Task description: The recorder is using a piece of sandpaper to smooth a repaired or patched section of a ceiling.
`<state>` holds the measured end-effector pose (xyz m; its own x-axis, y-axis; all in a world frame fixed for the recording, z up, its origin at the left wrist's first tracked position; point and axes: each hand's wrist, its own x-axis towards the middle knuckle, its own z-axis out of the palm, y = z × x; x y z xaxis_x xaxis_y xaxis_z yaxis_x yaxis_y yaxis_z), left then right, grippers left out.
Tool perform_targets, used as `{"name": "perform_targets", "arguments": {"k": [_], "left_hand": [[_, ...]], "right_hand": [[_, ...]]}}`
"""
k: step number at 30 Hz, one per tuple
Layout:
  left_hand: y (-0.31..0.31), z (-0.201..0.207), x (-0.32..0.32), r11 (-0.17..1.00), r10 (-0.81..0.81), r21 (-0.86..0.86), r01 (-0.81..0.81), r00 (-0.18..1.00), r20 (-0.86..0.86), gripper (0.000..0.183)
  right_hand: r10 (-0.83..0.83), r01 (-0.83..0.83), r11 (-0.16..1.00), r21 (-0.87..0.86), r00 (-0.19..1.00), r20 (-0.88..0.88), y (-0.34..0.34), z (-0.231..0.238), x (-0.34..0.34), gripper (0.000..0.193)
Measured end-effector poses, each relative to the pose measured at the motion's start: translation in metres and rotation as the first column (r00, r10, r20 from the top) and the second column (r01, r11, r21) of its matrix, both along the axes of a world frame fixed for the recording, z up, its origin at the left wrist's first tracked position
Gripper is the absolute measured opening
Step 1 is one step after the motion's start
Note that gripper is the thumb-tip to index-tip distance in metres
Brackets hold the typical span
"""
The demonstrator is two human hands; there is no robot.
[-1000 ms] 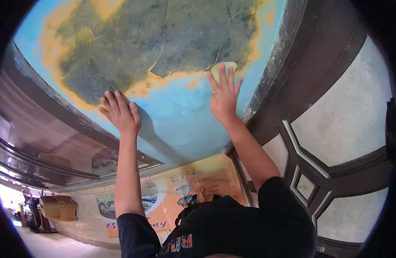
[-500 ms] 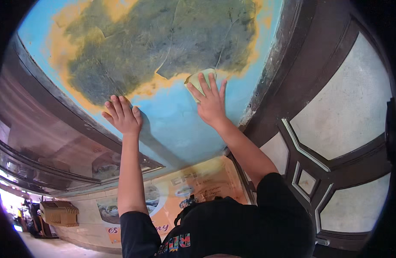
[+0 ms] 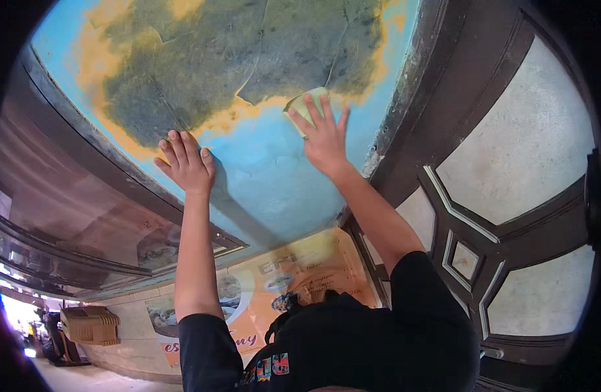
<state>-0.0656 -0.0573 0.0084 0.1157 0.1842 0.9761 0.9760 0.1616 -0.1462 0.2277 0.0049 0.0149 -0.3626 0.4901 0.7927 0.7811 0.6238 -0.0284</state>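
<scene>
A pale green cloth (image 3: pixel 305 104) lies pressed flat under the right hand (image 3: pixel 323 134), fingers spread, on the blue-and-yellow painted panel (image 3: pixel 261 176). The left hand (image 3: pixel 186 163) rests flat nearby, fingers together. Dark wooden frame (image 3: pixel 411 111) borders it; an orange poster (image 3: pixel 300 271) hangs below.

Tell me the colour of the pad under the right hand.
Pale green pad, pressed under the right hand; head view.
</scene>
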Motion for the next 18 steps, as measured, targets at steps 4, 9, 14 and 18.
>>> {"name": "perform_targets", "arguments": {"k": [4,9,14,18], "left_hand": [[-0.002,-0.002,0.004,1.0,0.001,-0.011,-0.001,1.0,0.006,0.056],[-0.003,-0.004,0.008,1.0,0.004,-0.023,-0.004,1.0,0.013,0.057],[-0.004,-0.005,0.008,0.999,0.026,-0.02,-0.026,1.0,0.008,0.057],[-0.002,-0.007,0.007,1.0,0.008,-0.02,-0.007,1.0,0.02,0.057]], "right_hand": [[-0.003,0.008,1.0,0.03,0.987,-0.161,0.006,0.022,0.001,0.068],[0.047,-0.048,0.999,0.02,0.998,0.038,-0.007,0.008,-0.014,0.068],[-0.057,0.057,0.998,0.015,0.998,-0.008,-0.001,0.005,0.005,0.069],[-0.04,0.042,0.999,0.016,0.991,-0.131,-0.01,0.028,-0.019,0.069]]}}
